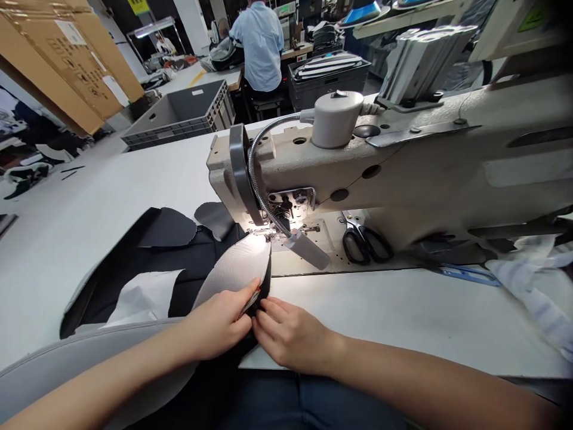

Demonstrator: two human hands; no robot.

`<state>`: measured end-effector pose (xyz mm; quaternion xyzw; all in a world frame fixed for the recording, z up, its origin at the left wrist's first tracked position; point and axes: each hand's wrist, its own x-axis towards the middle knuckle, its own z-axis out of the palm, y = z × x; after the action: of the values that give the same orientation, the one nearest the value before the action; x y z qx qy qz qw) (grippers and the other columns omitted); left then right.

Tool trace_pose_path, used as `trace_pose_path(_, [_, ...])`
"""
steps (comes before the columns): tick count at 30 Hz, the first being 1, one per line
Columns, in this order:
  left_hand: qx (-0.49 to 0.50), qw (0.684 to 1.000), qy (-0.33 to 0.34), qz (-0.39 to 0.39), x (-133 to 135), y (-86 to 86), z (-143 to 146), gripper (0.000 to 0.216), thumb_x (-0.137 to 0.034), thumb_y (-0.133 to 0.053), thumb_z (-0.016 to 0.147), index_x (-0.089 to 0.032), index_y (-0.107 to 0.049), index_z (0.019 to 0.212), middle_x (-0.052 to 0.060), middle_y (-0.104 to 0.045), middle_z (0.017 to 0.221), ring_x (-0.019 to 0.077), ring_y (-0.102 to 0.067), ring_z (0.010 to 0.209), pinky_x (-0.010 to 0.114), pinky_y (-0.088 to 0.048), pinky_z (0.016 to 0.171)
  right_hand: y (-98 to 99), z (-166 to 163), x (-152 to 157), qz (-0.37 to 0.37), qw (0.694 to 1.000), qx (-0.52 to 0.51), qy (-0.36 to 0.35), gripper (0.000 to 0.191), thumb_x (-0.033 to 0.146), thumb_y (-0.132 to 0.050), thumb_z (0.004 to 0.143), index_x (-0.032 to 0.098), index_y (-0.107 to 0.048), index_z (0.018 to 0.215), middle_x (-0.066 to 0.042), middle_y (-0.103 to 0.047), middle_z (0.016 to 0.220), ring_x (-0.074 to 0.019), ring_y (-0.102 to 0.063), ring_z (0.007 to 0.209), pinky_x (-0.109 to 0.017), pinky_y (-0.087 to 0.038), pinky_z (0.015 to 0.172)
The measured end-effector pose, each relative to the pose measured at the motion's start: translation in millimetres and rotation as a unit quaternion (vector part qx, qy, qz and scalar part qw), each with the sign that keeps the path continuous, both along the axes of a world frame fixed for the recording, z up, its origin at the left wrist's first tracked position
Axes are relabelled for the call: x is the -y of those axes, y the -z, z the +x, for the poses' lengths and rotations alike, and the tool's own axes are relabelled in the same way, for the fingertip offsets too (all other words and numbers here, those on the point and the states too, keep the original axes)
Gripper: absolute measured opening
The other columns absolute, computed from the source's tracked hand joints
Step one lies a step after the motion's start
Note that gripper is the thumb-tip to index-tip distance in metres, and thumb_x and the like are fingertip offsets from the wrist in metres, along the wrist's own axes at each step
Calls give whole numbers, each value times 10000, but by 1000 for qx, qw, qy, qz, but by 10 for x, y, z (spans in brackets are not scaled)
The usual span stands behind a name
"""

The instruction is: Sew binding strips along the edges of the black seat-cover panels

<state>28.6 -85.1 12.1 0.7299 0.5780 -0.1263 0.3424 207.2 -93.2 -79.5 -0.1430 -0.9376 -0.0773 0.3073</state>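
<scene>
My left hand (221,322) and my right hand (289,334) meet at the near edge of the white table (89,203), both pinching the near end of a grey mesh fabric piece (235,266) backed with black. That piece runs away from me to the needle of the beige sewing machine (403,161), lit by its lamp (308,248). Under and left of it lies a black fabric panel (165,257) with a white patch (145,295).
Black scissors (364,242) lie on the machine bed. Blue tweezers (470,275) and white cloth (532,280) sit at the right. A grey crate (179,113) and cardboard boxes (62,60) stand at the back left. A person in a light blue shirt (259,45) sits beyond.
</scene>
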Motion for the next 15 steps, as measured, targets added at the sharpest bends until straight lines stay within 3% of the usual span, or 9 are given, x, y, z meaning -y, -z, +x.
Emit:
trace_pose_path(4, [92, 995, -32, -29, -28, 55, 33, 673, -184, -423, 777, -170, -348, 1446, 66, -560, 1335, 230, -557, 1173, 321, -438, 1000, 45, -42, 123, 64, 997, 13, 44, 287, 69, -426, 875, -37, -618, 1060, -246, -672, 1009, -291, -664, 911, -425, -541, 792])
trace_pose_path(8, [95, 994, -37, -51, -65, 120, 49, 674, -187, -435, 766, -162, -367, 1437, 72, -574, 1319, 233, -569, 1157, 338, -439, 1001, 87, -51, 207, 49, 997, -2, 63, 293, 97, -446, 863, -48, -624, 1045, -247, -682, 1006, -312, -674, 910, -425, -553, 772])
trace_pose_path(15, [80, 996, -40, -24, -158, 201, 97, 668, -205, -442, 773, -186, -367, 1436, 68, -532, 1366, 247, -550, 1183, 339, -449, 972, 124, -46, 162, 19, 995, -7, 97, 301, 82, -432, 843, -20, -646, 1029, -234, -679, 1044, -320, -663, 966, -413, -550, 789])
